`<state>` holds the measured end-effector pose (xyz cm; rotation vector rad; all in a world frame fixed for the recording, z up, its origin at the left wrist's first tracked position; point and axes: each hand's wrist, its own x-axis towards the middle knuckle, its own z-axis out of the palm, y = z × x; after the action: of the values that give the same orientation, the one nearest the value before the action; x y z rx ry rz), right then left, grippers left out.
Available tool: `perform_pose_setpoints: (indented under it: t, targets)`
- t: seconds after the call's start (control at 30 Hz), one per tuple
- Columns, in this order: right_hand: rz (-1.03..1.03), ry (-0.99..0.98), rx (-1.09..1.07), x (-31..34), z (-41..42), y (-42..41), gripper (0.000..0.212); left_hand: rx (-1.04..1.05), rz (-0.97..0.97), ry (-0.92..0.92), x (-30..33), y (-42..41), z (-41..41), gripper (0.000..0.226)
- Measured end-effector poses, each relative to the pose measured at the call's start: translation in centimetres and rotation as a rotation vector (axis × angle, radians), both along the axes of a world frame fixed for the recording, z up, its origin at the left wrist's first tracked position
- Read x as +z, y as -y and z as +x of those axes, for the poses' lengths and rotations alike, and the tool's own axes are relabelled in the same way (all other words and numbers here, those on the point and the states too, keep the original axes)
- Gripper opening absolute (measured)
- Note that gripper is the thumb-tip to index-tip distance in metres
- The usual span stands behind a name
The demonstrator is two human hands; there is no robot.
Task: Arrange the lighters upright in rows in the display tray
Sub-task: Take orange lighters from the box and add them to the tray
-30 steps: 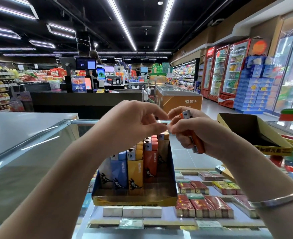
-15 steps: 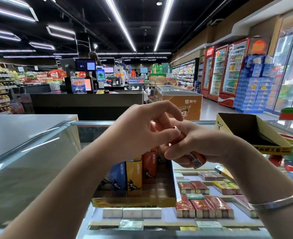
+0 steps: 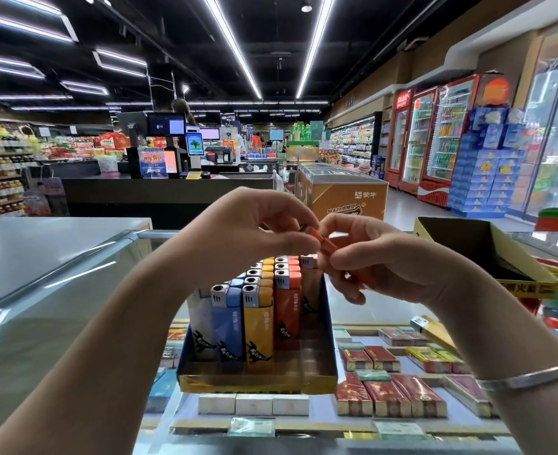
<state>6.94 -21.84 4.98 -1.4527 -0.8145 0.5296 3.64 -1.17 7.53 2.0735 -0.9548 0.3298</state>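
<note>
Orange lighter (image 3: 325,242) pinched between left hand (image 3: 254,238) and right hand (image 3: 379,257).

Two bare forearms are showing, no sleeves reaching into view. Left hand (image 3: 238,238) is wearing nothing: no ring, no watch, no glove. Right hand (image 3: 379,261) is also going ungloved, no rings showing. Right wrist is wearing a thin plain silver bangle (image 3: 530,377), smooth metal, catching light.
</note>
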Motion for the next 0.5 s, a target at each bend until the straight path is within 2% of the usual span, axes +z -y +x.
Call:
perform_pose_setpoints:
  t: [0.1,0.23,0.33,0.5]
  targets:
    - [-0.024,0.033,-0.076,0.0,0.3,0.2,0.031,0.075,-0.064,0.065,0.2,-0.2,0.0,0.028]
    - [-0.132,0.071,-0.248,-0.2,0.6,0.0,0.041,0.035,-0.204,-0.012,0.6,-0.7,-0.3,0.024]
    - [-0.331,0.175,-0.42,-0.6,0.7,-0.6,0.058,0.031,-0.123,-0.033,0.6,-0.7,-0.5,0.023]
    - [-0.431,0.164,-0.331,-1.5,0.4,-1.2,0.084,0.033,-0.054,-0.052,0.8,-0.7,-0.6,0.024]
